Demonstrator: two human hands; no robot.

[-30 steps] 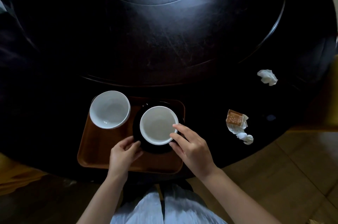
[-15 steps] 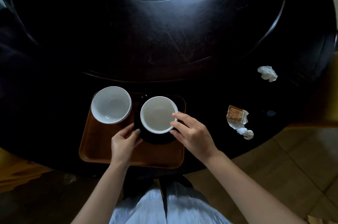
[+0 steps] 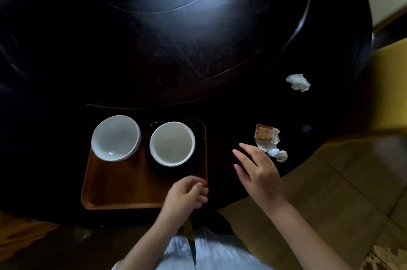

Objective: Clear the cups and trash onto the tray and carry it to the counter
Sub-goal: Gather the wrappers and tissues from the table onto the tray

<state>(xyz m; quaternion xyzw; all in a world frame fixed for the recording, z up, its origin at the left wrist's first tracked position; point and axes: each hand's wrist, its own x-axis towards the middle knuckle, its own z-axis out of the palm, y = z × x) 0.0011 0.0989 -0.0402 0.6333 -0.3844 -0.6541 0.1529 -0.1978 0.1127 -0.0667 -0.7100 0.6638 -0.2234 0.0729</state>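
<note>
**Cups loaded, trash next**

Both white cups (image 3: 116, 137) (image 3: 172, 143), one on a dark saucer (image 3: 158, 170), sit on the wooden tray (image 3: 123, 190). The right hand (image 3: 257, 172), grip wide and empty, hovers just beside the biscuit wrapper (image 3: 265, 136) and small tissue wad (image 3: 278, 155) on the bench (image 3: 198, 49). The left hand (image 3: 185, 197), loosely curled and empty, rests at the tray's near corner. Next: pinch these scraps, then reach for the farther crumpled tissue (image 3: 298, 82).

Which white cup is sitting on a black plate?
The right-hand cup, nearer the right hand. It stands on a black saucer; the left cup sits at the tray's corner.
</note>
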